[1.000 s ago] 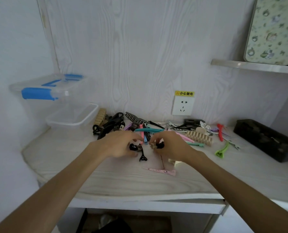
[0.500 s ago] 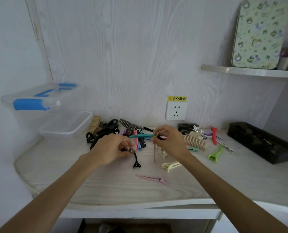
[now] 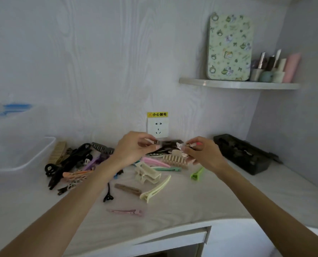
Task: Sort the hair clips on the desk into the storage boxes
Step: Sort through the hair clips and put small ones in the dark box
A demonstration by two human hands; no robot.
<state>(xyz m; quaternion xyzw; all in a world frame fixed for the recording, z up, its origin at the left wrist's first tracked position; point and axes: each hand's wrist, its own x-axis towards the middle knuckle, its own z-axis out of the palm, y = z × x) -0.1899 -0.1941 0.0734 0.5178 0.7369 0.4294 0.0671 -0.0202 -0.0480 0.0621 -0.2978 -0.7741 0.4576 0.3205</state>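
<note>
Both my hands are raised over the far middle of the counter [image 3: 200,204]. Left hand [image 3: 134,151] pinches a small clip, type unclear; right hand [image 3: 202,153] pinches several small clips [image 3: 188,145]. Remaining hair clips [image 3: 148,173] lie scattered beneath, clear storage box [image 3: 20,154] far left.

Dim, flat bluish light; soft motion blur, wide-angle bending at edges.

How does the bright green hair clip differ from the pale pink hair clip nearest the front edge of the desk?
The green clip is bright lime; the pink clip is pale and dull. The green clip lies to the right, below the right hand; the pink clip lies alone near the desk's front edge. The green clip points diagonally; the pink clip lies almost level. Both are slim, untouched clips lying flat on the desk.
</note>
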